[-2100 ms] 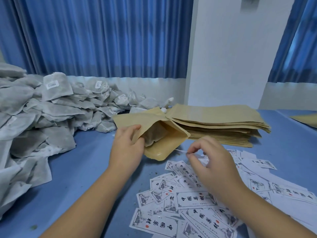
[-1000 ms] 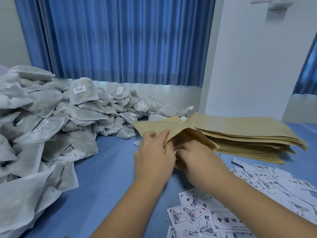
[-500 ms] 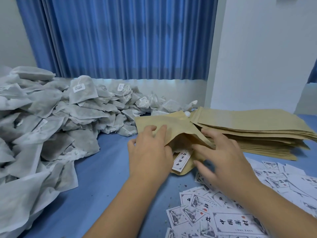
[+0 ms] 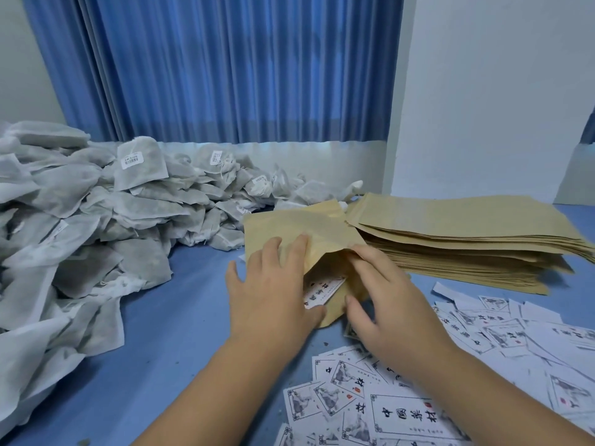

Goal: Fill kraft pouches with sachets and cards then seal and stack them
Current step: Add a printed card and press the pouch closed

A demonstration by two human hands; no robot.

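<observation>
An open kraft pouch [image 4: 299, 223] lies on the blue table with its mouth toward me. A printed card [image 4: 323, 289] pokes out of the mouth. My left hand [image 4: 270, 291] lies flat on the pouch's left side, fingers straight and spread. My right hand [image 4: 383, 304] rests on the right of the mouth, with its fingertips on the upper lip and its thumb on the lower lip. A large heap of grey sachets [image 4: 96, 220] fills the left. Loose printed cards [image 4: 418, 397] are scattered at the lower right.
A thick stack of flat kraft pouches [image 4: 467, 233] sits just right of the held pouch. A blue curtain [image 4: 225, 66] and a white wall [image 4: 483, 91] stand behind the table. Bare blue tabletop [image 4: 167, 333] shows between the sachet heap and my arms.
My right hand picked a card from the scatter and pushed it into the pouch. Both hands have since settled flat on the pouch at its mouth, and the view shifted slightly left.
</observation>
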